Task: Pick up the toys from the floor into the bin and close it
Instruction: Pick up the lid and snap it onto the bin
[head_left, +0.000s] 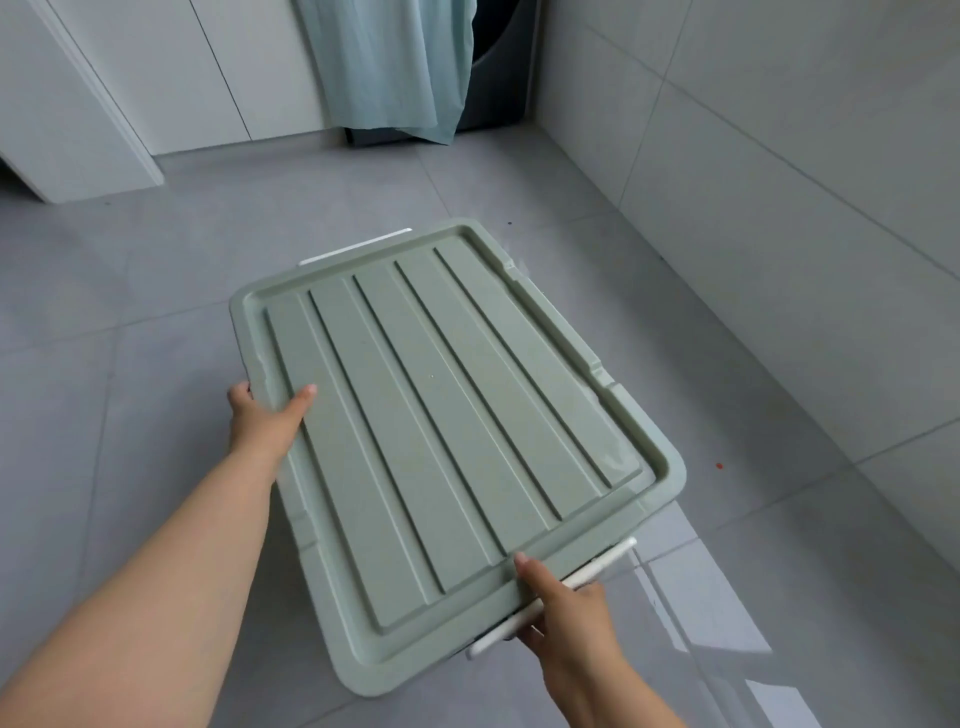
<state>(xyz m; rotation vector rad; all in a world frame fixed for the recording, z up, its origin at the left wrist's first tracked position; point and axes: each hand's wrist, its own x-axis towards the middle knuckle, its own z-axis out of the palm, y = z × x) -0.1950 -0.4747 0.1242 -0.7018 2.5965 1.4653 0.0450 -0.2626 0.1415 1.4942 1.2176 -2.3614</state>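
Head view: left hand (260, 418) and right hand (563, 610) grip the green lid (441, 415); blue cloth (389, 67) hangs behind, tiled wall (779, 156) beside.

L hand (265, 421) & R hand (566, 618): bare forearms, short nails.

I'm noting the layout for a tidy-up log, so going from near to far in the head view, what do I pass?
Right hand on the near edge → ribbed sage-green plastic lid → white plastic handle bar past the lid's far edge → grey floor tiles → pale blue cloth hanging at the back.
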